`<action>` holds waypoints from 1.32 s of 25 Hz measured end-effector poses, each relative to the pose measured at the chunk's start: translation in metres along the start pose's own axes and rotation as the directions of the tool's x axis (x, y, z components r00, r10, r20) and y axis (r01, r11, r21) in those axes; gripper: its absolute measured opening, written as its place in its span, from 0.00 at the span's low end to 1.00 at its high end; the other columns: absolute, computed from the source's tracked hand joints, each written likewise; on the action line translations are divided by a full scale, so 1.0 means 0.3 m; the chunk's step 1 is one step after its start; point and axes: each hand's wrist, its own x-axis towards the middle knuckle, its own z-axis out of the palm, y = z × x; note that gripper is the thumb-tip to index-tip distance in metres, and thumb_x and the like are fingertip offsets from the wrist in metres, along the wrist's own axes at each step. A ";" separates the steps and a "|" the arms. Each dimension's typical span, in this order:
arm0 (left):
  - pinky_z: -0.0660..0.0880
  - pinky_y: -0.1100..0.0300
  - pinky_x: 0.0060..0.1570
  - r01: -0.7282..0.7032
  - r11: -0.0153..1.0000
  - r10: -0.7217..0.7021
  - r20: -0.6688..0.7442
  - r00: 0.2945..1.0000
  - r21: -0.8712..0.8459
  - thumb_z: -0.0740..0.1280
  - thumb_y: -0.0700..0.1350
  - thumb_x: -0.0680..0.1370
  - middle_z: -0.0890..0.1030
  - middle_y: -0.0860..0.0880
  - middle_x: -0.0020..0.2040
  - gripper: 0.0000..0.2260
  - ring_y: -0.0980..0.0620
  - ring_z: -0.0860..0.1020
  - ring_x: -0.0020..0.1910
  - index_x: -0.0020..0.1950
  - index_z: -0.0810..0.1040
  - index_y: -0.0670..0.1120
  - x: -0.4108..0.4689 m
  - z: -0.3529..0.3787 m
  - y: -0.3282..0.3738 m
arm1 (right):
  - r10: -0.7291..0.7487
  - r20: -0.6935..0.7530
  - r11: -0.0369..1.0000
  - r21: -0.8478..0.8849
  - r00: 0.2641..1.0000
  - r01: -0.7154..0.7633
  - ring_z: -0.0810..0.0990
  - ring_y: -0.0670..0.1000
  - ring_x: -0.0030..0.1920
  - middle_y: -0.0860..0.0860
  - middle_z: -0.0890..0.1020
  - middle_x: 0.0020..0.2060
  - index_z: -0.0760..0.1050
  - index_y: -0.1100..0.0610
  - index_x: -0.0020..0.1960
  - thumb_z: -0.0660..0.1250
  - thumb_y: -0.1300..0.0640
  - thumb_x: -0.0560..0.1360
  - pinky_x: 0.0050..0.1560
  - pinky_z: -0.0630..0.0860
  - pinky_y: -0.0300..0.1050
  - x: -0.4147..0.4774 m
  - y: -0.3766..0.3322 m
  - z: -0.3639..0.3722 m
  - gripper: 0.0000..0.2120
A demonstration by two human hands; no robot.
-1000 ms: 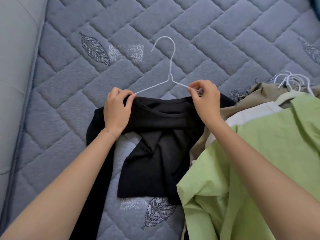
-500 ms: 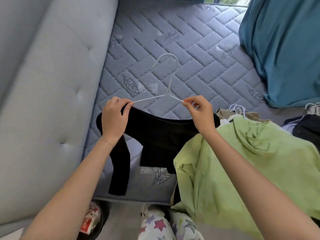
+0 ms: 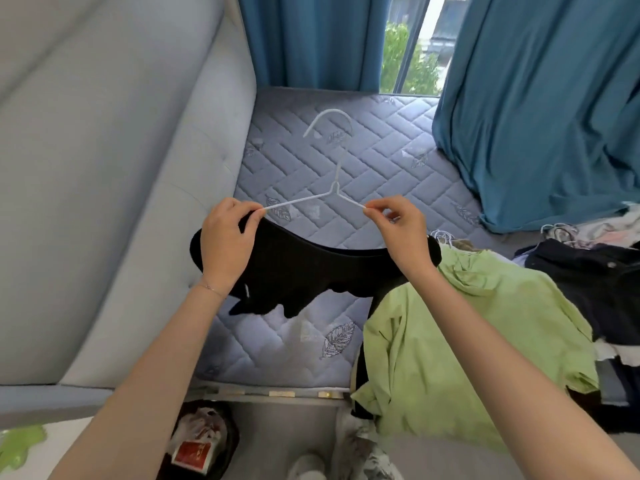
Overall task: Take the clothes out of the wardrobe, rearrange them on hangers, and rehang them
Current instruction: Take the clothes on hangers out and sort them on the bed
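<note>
While we pinch both arms of the white wire hanger (image 3: 335, 189), left hand (image 3: 225, 251) and right hand (image 3: 403, 233) fingers curled, its plain black top (image 3: 311, 271) sags; print on the red packet (image 3: 194, 452) is unreadable.

Both forearms are bare from the wrists back to the lower edge of the view, with no sleeve showing on either. A thin, fine-chained bracelet (image 3: 211, 289) circles the wrist just behind the left hand (image 3: 227, 244); the right hand (image 3: 401, 233) wears nothing that can be made out. Far below the hands, between the two forearms, pale trousers (image 3: 367, 452) with a blurred darker print show, and beside them a whitish toe of footwear (image 3: 306, 467).
</note>
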 end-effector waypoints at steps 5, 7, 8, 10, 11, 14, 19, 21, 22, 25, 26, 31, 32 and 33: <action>0.69 0.62 0.46 -0.099 0.994 0.097 -0.039 0.995 -0.054 0.66 0.49 0.80 0.78 0.49 0.44 0.09 0.54 0.74 0.45 0.53 0.83 0.46 -0.089 -0.226 0.092 | -0.052 -0.113 0.998 0.013 0.992 0.053 0.78 0.45 0.45 0.47 0.82 0.41 0.81 0.50 0.43 0.72 0.58 0.74 0.46 0.70 0.34 -0.214 -0.205 -0.054 0.03; 0.68 0.63 0.46 -0.127 0.990 0.122 -0.064 0.990 -0.069 0.66 0.49 0.80 0.78 0.50 0.44 0.09 0.54 0.75 0.45 0.52 0.83 0.47 -0.106 -0.308 0.128 | -0.088 -0.149 0.996 0.010 0.985 0.090 0.78 0.46 0.46 0.47 0.82 0.41 0.81 0.49 0.42 0.71 0.58 0.74 0.46 0.71 0.35 -0.266 -0.288 -0.080 0.05; 0.67 0.64 0.46 -0.139 0.988 0.134 -0.078 0.988 -0.071 0.66 0.49 0.80 0.77 0.51 0.44 0.09 0.54 0.75 0.45 0.53 0.83 0.47 -0.110 -0.347 0.152 | -0.098 -0.163 0.995 0.005 0.982 0.100 0.78 0.46 0.45 0.46 0.82 0.41 0.81 0.48 0.42 0.71 0.58 0.74 0.46 0.71 0.36 -0.285 -0.329 -0.098 0.06; 0.66 0.65 0.45 -0.153 0.986 0.145 -0.094 0.985 -0.074 0.66 0.50 0.80 0.76 0.53 0.44 0.09 0.57 0.74 0.45 0.53 0.83 0.47 -0.122 -0.413 0.209 | -0.114 -0.190 0.993 -0.003 0.975 0.116 0.77 0.44 0.44 0.44 0.81 0.40 0.81 0.48 0.42 0.71 0.58 0.74 0.45 0.71 0.36 -0.322 -0.405 -0.140 0.06; 0.66 0.67 0.45 -0.159 0.984 0.151 -0.099 0.984 -0.076 0.66 0.50 0.80 0.77 0.53 0.45 0.09 0.58 0.73 0.45 0.53 0.83 0.48 -0.132 -0.441 0.240 | -0.134 -0.204 0.991 -0.010 0.970 0.135 0.77 0.44 0.44 0.44 0.81 0.40 0.81 0.48 0.42 0.71 0.58 0.74 0.44 0.71 0.35 -0.341 -0.443 -0.166 0.05; 0.65 0.75 0.45 -0.160 0.979 0.144 -0.121 0.982 -0.130 0.66 0.50 0.80 0.80 0.51 0.46 0.08 0.59 0.74 0.47 0.52 0.83 0.49 -0.153 -0.497 0.323 | -0.216 -0.240 0.976 -0.059 0.946 0.208 0.77 0.44 0.44 0.46 0.81 0.40 0.82 0.52 0.43 0.71 0.58 0.74 0.43 0.69 0.31 -0.379 -0.554 -0.259 0.03; 0.65 0.77 0.47 -0.167 0.969 0.145 -0.127 0.981 -0.184 0.66 0.49 0.80 0.81 0.52 0.47 0.08 0.56 0.76 0.48 0.51 0.83 0.48 -0.229 -0.490 0.488 | -0.262 -0.210 0.960 -0.156 0.942 0.233 0.74 0.41 0.41 0.47 0.80 0.40 0.83 0.54 0.46 0.71 0.58 0.75 0.41 0.67 0.26 -0.437 -0.612 -0.460 0.02; 0.65 0.76 0.47 -0.179 0.967 0.161 -0.112 0.981 -0.181 0.66 0.50 0.79 0.81 0.52 0.47 0.08 0.57 0.76 0.48 0.51 0.83 0.48 -0.283 -0.444 0.563 | -0.247 -0.212 0.964 -0.155 0.945 0.217 0.75 0.40 0.42 0.44 0.80 0.39 0.83 0.53 0.45 0.71 0.57 0.74 0.42 0.68 0.26 -0.482 -0.567 -0.551 0.02; 0.66 0.74 0.47 -0.178 0.967 0.161 -0.106 0.981 -0.181 0.66 0.50 0.79 0.81 0.53 0.47 0.08 0.57 0.76 0.48 0.51 0.83 0.49 -0.311 -0.415 0.600 | -0.237 -0.216 0.967 -0.148 0.947 0.209 0.75 0.38 0.41 0.41 0.79 0.38 0.83 0.53 0.45 0.72 0.58 0.74 0.42 0.68 0.27 -0.504 -0.540 -0.598 0.02; 0.68 0.68 0.49 -0.165 0.970 0.151 -0.094 0.984 -0.177 0.66 0.50 0.79 0.81 0.54 0.47 0.08 0.58 0.76 0.48 0.51 0.83 0.49 -0.409 -0.300 0.719 | -0.216 -0.209 0.972 -0.143 0.954 0.188 0.74 0.35 0.39 0.39 0.78 0.37 0.83 0.55 0.45 0.72 0.59 0.74 0.41 0.68 0.27 -0.563 -0.448 -0.754 0.02; 0.68 0.68 0.49 -0.156 0.972 0.142 -0.089 0.986 -0.176 0.66 0.51 0.79 0.81 0.55 0.47 0.08 0.58 0.76 0.49 0.51 0.83 0.50 -0.439 -0.259 0.760 | -0.216 -0.205 0.970 -0.153 0.955 0.187 0.74 0.34 0.39 0.39 0.78 0.37 0.83 0.56 0.45 0.72 0.59 0.74 0.41 0.68 0.27 -0.578 -0.414 -0.808 0.02; 0.69 0.69 0.49 -0.123 0.967 0.112 -0.059 0.992 -0.222 0.67 0.49 0.79 0.81 0.53 0.46 0.07 0.57 0.77 0.48 0.49 0.83 0.48 -0.569 -0.043 0.954 | -0.202 -0.216 0.969 -0.183 0.955 0.163 0.75 0.42 0.40 0.44 0.81 0.39 0.83 0.53 0.44 0.72 0.57 0.73 0.42 0.69 0.32 -0.613 -0.226 -1.060 0.01; 0.69 0.67 0.49 -0.110 0.966 0.102 -0.047 0.994 -0.232 0.67 0.49 0.79 0.81 0.54 0.46 0.07 0.57 0.77 0.48 0.49 0.83 0.48 -0.588 -0.007 0.986 | -0.207 -0.220 0.966 -0.198 0.953 0.164 0.77 0.44 0.42 0.45 0.81 0.39 0.83 0.53 0.44 0.72 0.56 0.73 0.43 0.70 0.35 -0.612 -0.195 -1.098 0.01; 0.69 0.66 0.49 -0.096 0.965 0.091 -0.032 0.995 -0.242 0.67 0.49 0.79 0.81 0.54 0.46 0.07 0.57 0.77 0.48 0.49 0.83 0.49 -0.605 0.032 1.014 | -0.214 -0.223 0.961 -0.222 0.951 0.164 0.77 0.47 0.43 0.45 0.82 0.39 0.83 0.52 0.44 0.72 0.56 0.73 0.43 0.70 0.36 -0.612 -0.165 -1.134 0.02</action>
